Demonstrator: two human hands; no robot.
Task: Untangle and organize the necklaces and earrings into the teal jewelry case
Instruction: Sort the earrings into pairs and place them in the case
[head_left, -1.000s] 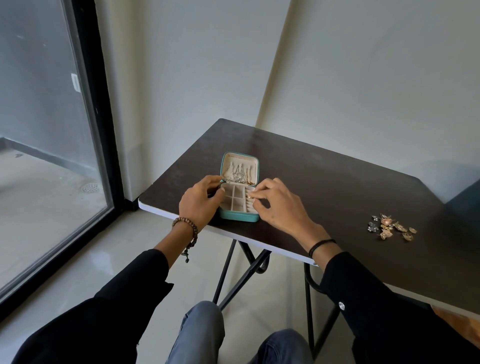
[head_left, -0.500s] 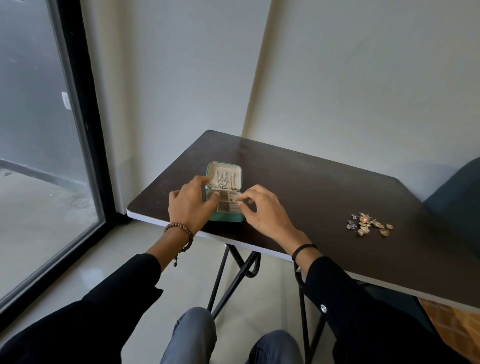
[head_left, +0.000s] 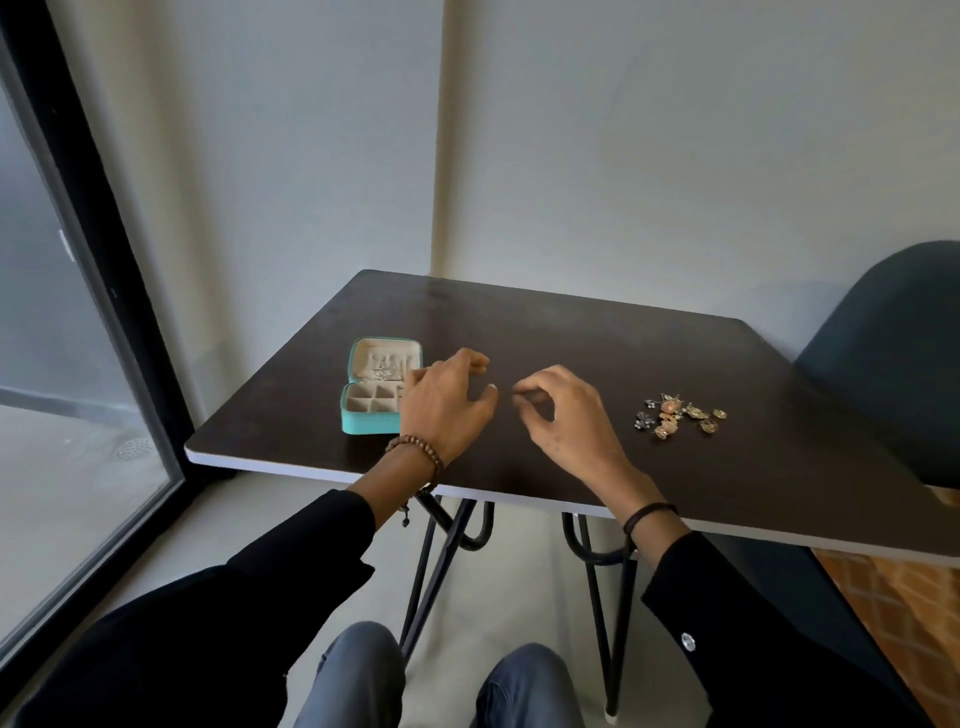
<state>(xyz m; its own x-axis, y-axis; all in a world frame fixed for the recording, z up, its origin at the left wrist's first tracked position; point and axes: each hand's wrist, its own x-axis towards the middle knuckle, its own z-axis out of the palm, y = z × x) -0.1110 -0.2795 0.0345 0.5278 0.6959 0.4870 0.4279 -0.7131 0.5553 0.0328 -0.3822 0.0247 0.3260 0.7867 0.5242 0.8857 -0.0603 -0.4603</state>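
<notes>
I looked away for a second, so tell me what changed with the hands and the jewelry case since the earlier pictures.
Both hands came off the teal jewelry case and moved right, toward the earrings pile. The left hand and right hand now hover over bare table, seemingly empty. The case stayed open in place; the pile is untouched.

We wore black long sleeves on both arms, pushed back far enough to leave the wrists bare, and the right sleeve (head_left: 769, 639) carried a small pale round button near its cuff, while the left sleeve (head_left: 249, 597) showed plain dark cloth. Around the wrist of our left hand (head_left: 447, 410) sat a bracelet of brown wooden beads (head_left: 418, 452) with a short dark cord and bead hanging from it, and around the wrist of our right hand (head_left: 563, 421) ran a thin black band (head_left: 647, 514). Our knees, at the near edge of the view, were covered in blue-grey jeans (head_left: 358, 675).
</notes>
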